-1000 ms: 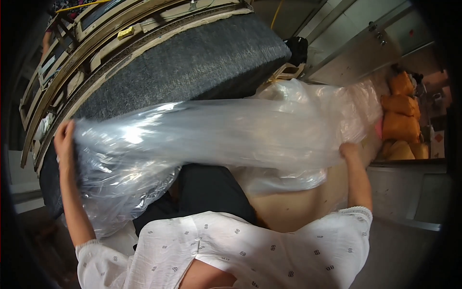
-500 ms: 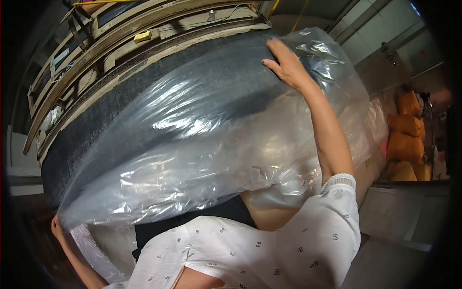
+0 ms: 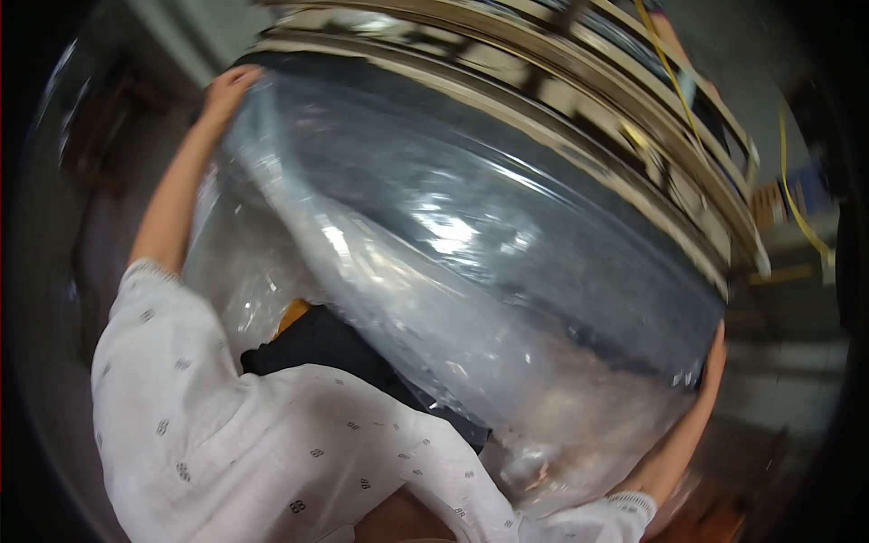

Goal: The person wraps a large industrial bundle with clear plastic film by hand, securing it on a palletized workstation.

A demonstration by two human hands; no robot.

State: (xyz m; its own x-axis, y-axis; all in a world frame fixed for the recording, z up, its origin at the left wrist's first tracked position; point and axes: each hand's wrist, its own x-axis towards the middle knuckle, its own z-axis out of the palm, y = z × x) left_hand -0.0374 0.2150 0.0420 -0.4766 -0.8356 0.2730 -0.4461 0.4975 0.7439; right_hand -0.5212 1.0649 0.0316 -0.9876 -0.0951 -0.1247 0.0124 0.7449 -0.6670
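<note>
The left hand [image 3: 228, 90] is reaching far up to the top left. Its fingers are curling over the top edge of a big clear plastic bag [image 3: 434, 262] and pinching it. The arm below it is stretched out long and straight, and it is coming out of a white sleeve [image 3: 163, 362] with tiny dark marks on it.

The right hand [image 3: 717, 348] is sitting far over on the right side, low down. Most of it is hiding behind the plastic bag, so only a bit of it and the wrist are showing. It is pressing against the bag's edge, but I cannot tell how far its fingers are open or closed.

The plastic bag is spreading wide between the two hands. It is lying over a big dark grey cushion [image 3: 507, 208] and is covering most of it. The plastic is shining with bright white spots and is wrinkling in the middle and near the bottom. The picture is a bit blurry.

Behind the cushion, a wooden frame [image 3: 579, 86] with long pale slats is running across the top. A yellow cord [image 3: 797, 204] is hanging down at the far right.

Under the bag, near the person's chest, something black [image 3: 317, 348] is peeking out, with a small bit of orange just beside it.
</note>
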